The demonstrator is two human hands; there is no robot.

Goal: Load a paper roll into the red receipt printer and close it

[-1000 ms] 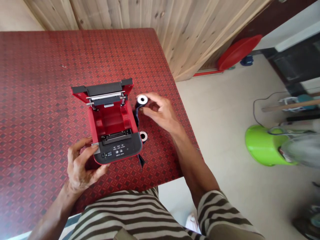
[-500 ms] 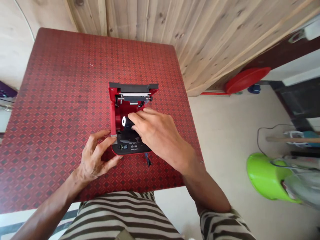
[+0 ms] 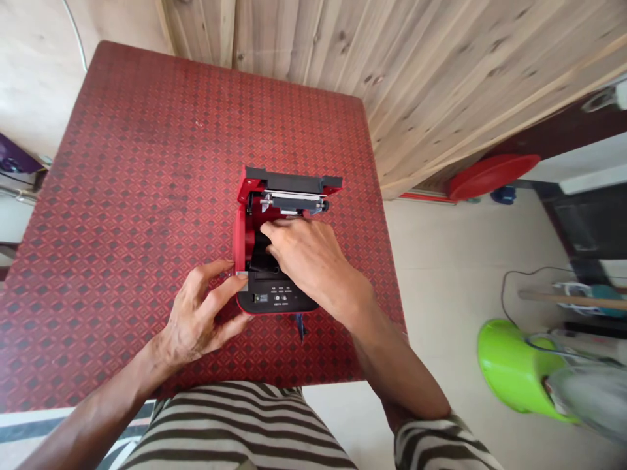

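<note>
A red and black label printer (image 3: 264,297) stands on the table with its lid (image 3: 294,181) raised. Inside it lies a black ribbon roll (image 3: 263,251), mostly covered by my right hand (image 3: 306,258). That hand reaches into the red compartment with its fingers closed around the roll; the fingertips are partly hidden. My left hand (image 3: 206,313) grips the printer's front left corner, thumb below and fingers along the side and top. Small buttons and a little display show on the black front panel. A dark strap or cable end (image 3: 300,326) hangs out near the front edge.
The red patterned table (image 3: 161,163) runs up to a wooden plank wall (image 3: 313,39). On the floor to the right are a green bucket (image 3: 509,365) and a thin cable. A red basin (image 3: 490,176) leans farther back.
My right hand has lowered the black roll into the compartment, and its white core end no longer shows. The view has shifted, so the printer appears farther right. My left hand keeps its grip.
</note>
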